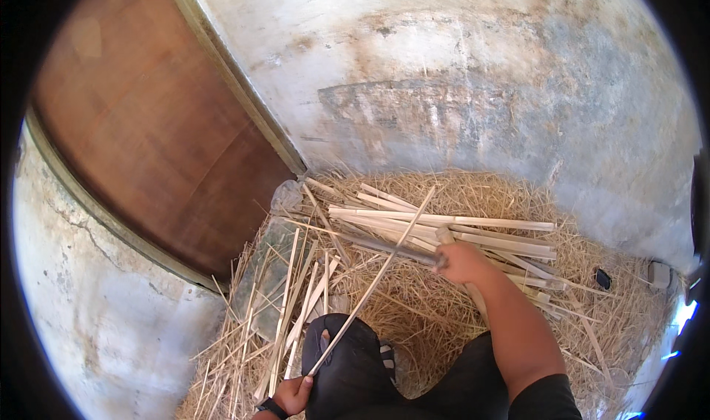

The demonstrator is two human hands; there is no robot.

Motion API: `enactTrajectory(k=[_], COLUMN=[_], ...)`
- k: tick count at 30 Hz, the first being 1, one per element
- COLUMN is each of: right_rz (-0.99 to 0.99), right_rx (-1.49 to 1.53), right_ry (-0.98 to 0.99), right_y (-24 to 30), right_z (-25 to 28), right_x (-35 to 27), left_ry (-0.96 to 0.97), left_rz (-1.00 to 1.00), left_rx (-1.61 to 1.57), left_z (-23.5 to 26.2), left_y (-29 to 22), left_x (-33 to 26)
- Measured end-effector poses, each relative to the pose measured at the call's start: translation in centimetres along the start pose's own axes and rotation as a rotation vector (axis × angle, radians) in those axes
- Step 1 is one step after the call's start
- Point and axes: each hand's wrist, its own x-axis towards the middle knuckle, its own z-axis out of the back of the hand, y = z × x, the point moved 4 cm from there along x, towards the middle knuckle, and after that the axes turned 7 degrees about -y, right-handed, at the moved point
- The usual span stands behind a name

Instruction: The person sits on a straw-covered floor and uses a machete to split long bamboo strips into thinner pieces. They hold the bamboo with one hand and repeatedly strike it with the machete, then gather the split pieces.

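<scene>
My left hand (294, 395), low in the head view beside my left knee, is closed round the lower end of a long thin bamboo strip (368, 287). The strip slants up and away to the right, over my knee. My right hand (460, 263) grips a knife with a long grey blade (414, 254) pointing left. Blade and strip cross in the picture; whether they touch I cannot tell. A pale round stick (475, 299) shows below my right hand, partly hidden by it. Just beyond that hand lies a pile of split bamboo slats (473, 220).
Thin strips (290, 309) lie left of my knee. Straw (421, 331) covers the ground. A brown door panel (155, 124) and a stained wall (444, 87) enclose the corner. A clear plastic bag (286, 196) sits by the door; a small black object (603, 278) lies right.
</scene>
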Motion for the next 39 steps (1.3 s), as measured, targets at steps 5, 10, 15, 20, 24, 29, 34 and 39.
enactTrajectory(k=[5, 10, 15, 20, 24, 29, 34, 39], right_rz=[-0.201, 0.068, 0.075, -0.220, -0.126, 0.095, -0.154, -0.188], right_rx=[0.019, -0.093, -0.013, 0.099, 0.035, -0.120, -0.042, 0.026], right_ry=[-0.156, 0.176, 0.164, -0.192, 0.000, 0.274, -0.012, -0.089], right_y=[-2.1, 3.5, 2.7, -3.1, -0.3, 3.6, -1.3, -2.0], right_z=[1.2, 0.1, 0.5, 1.5, 1.4, 0.5, 2.0, 1.9], right_x=[-0.1, -1.3, -0.9, 0.1, -0.7, -1.6, -0.4, -0.8], left_ry=[0.000, 0.043, -0.002, 0.017, 0.024, 0.045, 0.039, 0.021], left_rz=[-0.001, 0.016, 0.034, 0.021, -0.007, 0.033, 0.024, 0.051], left_rx=[0.021, -0.016, 0.001, 0.017, -0.007, -0.011, 0.018, -0.002], left_z=[0.1, -0.2, 0.1, 0.4, -0.2, -0.2, -0.1, -0.1], left_y=[-0.6, 0.0, 0.1, -1.2, -0.1, 0.5, 0.3, -0.4], left_x=[0.3, 0.3, -0.2, 0.2, 0.4, 0.2, 0.6, 0.4])
